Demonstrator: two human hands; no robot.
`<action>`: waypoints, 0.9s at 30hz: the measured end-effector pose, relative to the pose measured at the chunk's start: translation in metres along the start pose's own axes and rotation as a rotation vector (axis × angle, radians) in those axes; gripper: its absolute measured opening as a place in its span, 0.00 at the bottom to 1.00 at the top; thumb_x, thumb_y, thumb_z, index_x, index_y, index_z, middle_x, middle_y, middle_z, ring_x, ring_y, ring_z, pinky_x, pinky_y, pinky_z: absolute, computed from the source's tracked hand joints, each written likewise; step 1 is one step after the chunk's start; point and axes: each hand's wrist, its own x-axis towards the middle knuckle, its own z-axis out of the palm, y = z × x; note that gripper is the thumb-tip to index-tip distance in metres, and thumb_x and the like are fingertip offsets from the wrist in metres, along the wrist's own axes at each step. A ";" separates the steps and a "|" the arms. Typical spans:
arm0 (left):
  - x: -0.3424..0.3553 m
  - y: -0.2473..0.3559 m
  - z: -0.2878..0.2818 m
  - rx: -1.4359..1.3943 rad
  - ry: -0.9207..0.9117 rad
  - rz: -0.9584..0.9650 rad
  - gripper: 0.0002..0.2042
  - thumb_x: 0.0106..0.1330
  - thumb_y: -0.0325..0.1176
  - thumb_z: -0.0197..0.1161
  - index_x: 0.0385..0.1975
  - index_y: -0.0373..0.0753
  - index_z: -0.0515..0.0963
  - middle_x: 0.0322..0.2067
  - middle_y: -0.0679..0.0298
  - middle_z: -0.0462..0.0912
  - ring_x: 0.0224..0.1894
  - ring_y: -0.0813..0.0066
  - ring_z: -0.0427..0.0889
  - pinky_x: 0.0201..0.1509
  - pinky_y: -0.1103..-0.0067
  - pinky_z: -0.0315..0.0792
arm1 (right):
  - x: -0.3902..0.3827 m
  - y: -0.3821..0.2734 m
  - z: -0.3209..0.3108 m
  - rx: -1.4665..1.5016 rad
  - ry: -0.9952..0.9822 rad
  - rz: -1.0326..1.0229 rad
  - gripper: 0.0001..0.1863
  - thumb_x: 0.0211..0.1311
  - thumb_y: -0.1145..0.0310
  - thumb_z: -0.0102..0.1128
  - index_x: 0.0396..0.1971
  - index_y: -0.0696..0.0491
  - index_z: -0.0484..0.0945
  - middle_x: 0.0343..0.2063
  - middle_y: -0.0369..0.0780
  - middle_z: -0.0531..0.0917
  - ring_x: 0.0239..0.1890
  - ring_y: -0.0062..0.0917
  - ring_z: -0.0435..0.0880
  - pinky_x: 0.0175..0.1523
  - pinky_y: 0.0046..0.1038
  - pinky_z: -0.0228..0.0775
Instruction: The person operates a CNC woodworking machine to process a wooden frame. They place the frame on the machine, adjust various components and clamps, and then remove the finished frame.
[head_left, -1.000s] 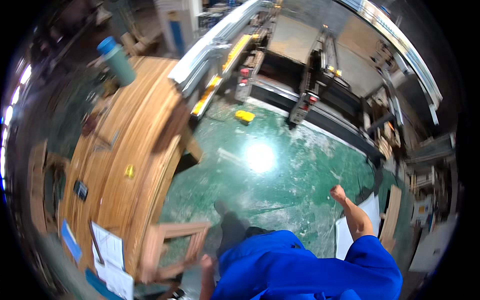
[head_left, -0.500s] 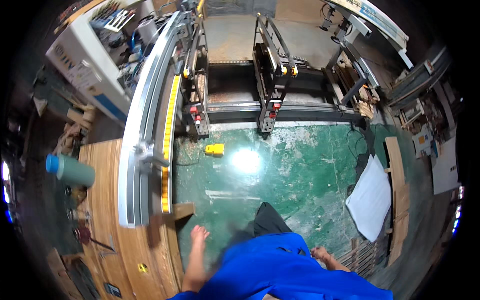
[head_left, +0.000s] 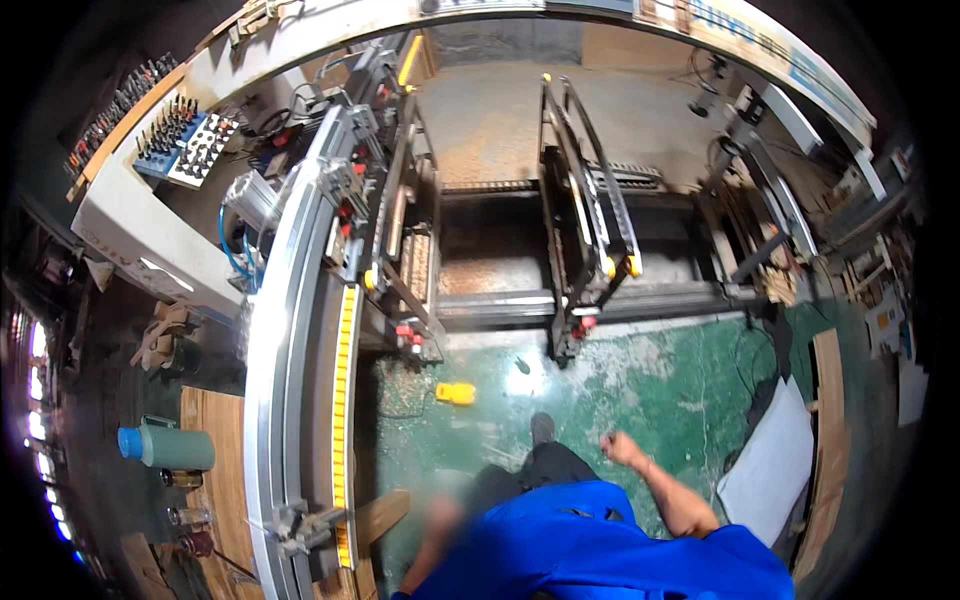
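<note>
My left hand (head_left: 442, 518) hangs low beside the wooden block (head_left: 384, 513) that sticks out from the bench, smeared by motion, so its fingers cannot be made out. Ahead of my right side, my right hand (head_left: 626, 450) is held over the green floor with its fingers curled in. Whatever it holds, if anything, is too small to name. Neither hand visibly touches the machine. To my left runs a long aluminium rail (head_left: 272, 420) with a yellow marked strip (head_left: 344, 420) along it. A yellow foot pedal (head_left: 455, 393) lies on the floor ahead.
A machine frame with upright black arms (head_left: 590, 200) spans the front. At left, a wooden bench (head_left: 222, 490) bears a green bottle (head_left: 180, 447) with a blue cap. A rack of tool bits (head_left: 185, 140) sits far left. A pale sheet (head_left: 770, 455) leans near long boards (head_left: 828, 450) at right.
The view has shifted forward, so the machine and pedal sit lower in it. My right hand has swung forward from beside my hip; my left hand has dropped lower and blurred.
</note>
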 end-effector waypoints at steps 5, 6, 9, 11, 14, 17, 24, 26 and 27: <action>0.074 0.058 -0.034 -0.168 0.088 -0.198 0.03 0.68 0.30 0.56 0.36 0.41 0.76 0.27 0.62 0.74 0.30 0.65 0.77 0.35 0.65 0.75 | 0.208 -0.301 -0.180 -0.063 0.134 -0.525 0.15 0.69 0.60 0.56 0.38 0.58 0.79 0.29 0.47 0.83 0.34 0.36 0.85 0.42 0.37 0.75; 0.086 0.063 -0.039 -0.187 0.117 -0.227 0.03 0.68 0.30 0.56 0.35 0.41 0.76 0.27 0.62 0.74 0.30 0.65 0.77 0.35 0.65 0.74 | 0.229 -0.366 -0.201 -0.106 0.150 -0.467 0.15 0.70 0.60 0.57 0.39 0.59 0.79 0.29 0.47 0.83 0.36 0.34 0.85 0.43 0.34 0.75; 0.126 0.075 -0.047 -0.191 0.170 -0.269 0.03 0.68 0.30 0.56 0.35 0.42 0.76 0.27 0.61 0.74 0.31 0.65 0.77 0.36 0.66 0.74 | 0.270 -0.515 -0.239 0.028 0.116 -0.638 0.16 0.72 0.59 0.55 0.42 0.59 0.80 0.34 0.50 0.85 0.41 0.44 0.86 0.47 0.38 0.75; 0.153 0.075 -0.052 -0.151 0.196 -0.269 0.03 0.68 0.30 0.56 0.34 0.42 0.77 0.27 0.61 0.74 0.31 0.64 0.77 0.37 0.66 0.74 | 0.287 -0.588 -0.246 0.058 0.130 -0.739 0.17 0.73 0.59 0.54 0.45 0.59 0.79 0.37 0.48 0.85 0.41 0.37 0.86 0.48 0.36 0.75; 0.205 0.076 -0.057 -0.010 0.227 -0.200 0.03 0.67 0.30 0.56 0.33 0.42 0.77 0.27 0.61 0.74 0.32 0.64 0.77 0.38 0.66 0.74 | 0.322 -0.668 -0.252 0.039 0.052 -0.840 0.18 0.74 0.57 0.52 0.48 0.58 0.79 0.40 0.48 0.85 0.43 0.36 0.86 0.50 0.35 0.76; 0.240 0.082 -0.075 0.261 0.275 -0.050 0.03 0.67 0.31 0.56 0.33 0.43 0.77 0.27 0.60 0.74 0.33 0.64 0.77 0.39 0.66 0.74 | 0.337 -0.762 -0.272 -0.032 -0.005 -0.910 0.20 0.75 0.56 0.52 0.50 0.57 0.78 0.43 0.48 0.85 0.47 0.37 0.85 0.55 0.36 0.75; 0.325 0.046 -0.123 0.771 0.032 -0.006 0.09 0.70 0.35 0.57 0.39 0.40 0.82 0.34 0.55 0.81 0.35 0.61 0.81 0.41 0.63 0.76 | 0.428 -0.944 -0.299 -0.049 0.053 -1.319 0.26 0.77 0.49 0.46 0.61 0.53 0.74 0.59 0.47 0.77 0.61 0.37 0.78 0.66 0.37 0.70; 0.327 0.069 -0.135 0.625 0.190 -0.171 0.09 0.71 0.35 0.57 0.40 0.39 0.82 0.35 0.57 0.81 0.37 0.63 0.81 0.41 0.66 0.76 | 0.443 -0.984 -0.297 -0.060 0.015 -1.376 0.27 0.78 0.47 0.44 0.64 0.52 0.72 0.61 0.48 0.75 0.62 0.39 0.76 0.67 0.39 0.69; 0.327 0.080 -0.137 0.560 0.304 -0.236 0.09 0.71 0.36 0.57 0.41 0.39 0.82 0.35 0.58 0.81 0.37 0.65 0.81 0.40 0.67 0.76 | 0.452 -0.999 -0.289 -0.045 -0.013 -1.404 0.28 0.78 0.47 0.44 0.64 0.51 0.71 0.62 0.48 0.74 0.63 0.40 0.75 0.68 0.40 0.68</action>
